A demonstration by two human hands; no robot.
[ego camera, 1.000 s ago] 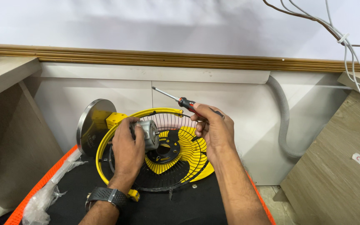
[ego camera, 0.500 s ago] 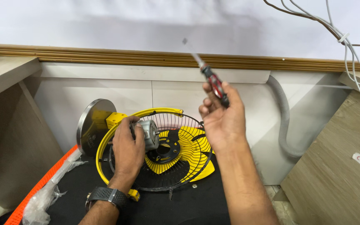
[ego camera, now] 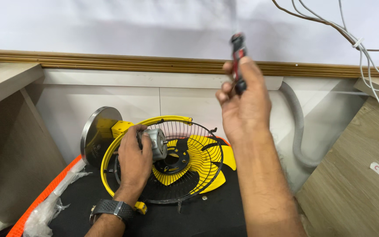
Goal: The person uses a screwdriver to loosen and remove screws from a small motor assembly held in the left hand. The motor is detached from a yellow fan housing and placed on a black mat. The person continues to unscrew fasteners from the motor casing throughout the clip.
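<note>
A small yellow table fan lies partly taken apart on a black mat (ego camera: 216, 215). Its wire guard (ego camera: 189, 175) with a yellow rim faces up, and the yellow blades (ego camera: 207, 169) show behind the wires. My left hand (ego camera: 134, 164) grips the grey motor (ego camera: 156, 144) at the guard's centre. My right hand (ego camera: 242, 103) is raised well above the fan and holds a red and black screwdriver (ego camera: 238, 61) upright, its shaft blurred against the white wall. The fan's round metal base (ego camera: 94, 131) stands on edge at the left behind the guard.
A wooden cabinet (ego camera: 5, 123) stands at the left and a wooden panel (ego camera: 360, 175) at the right. A grey corrugated hose (ego camera: 298, 127) curves down the wall. White cables (ego camera: 356, 41) hang at the top right. Crumpled clear plastic (ego camera: 44, 210) lies by the mat's orange edge.
My right hand has lifted the screwdriver from the fan's guard up in front of the wall and turned it upright. My left hand has stayed on the motor.
</note>
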